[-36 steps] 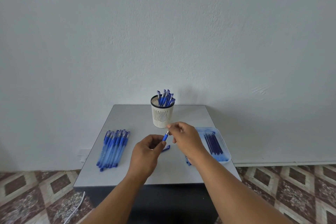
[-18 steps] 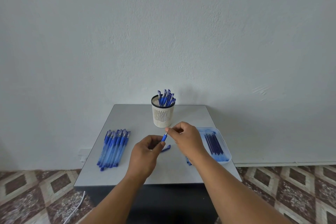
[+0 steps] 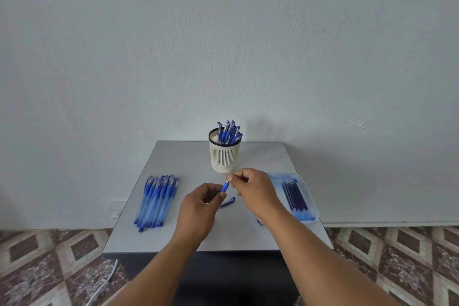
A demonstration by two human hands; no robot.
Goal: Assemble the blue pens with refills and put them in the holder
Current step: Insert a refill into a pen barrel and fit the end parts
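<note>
Left hand point(image 3: 198, 208) fingers curl round blue pen point(image 3: 224, 187); right hand point(image 3: 253, 190) fingers pinch its tip; hands barely moved since earlier.

Illumination: soft, even and moderately bright, with a cool bluish cast. No glare and no hard highlights. The wall point(image 3: 223, 32) darkens toward the corners. A faint, diffuse shadow lies on the wall behind the holder point(image 3: 225, 154), and a soft shadow falls on it right of the worktop point(image 3: 260, 156). Wide-angle distortion: the worktop edges splay and the floor point(image 3: 49, 268) stretches at the lower corners. Focus sharp at centre; fine detail softens at the margins.
</note>
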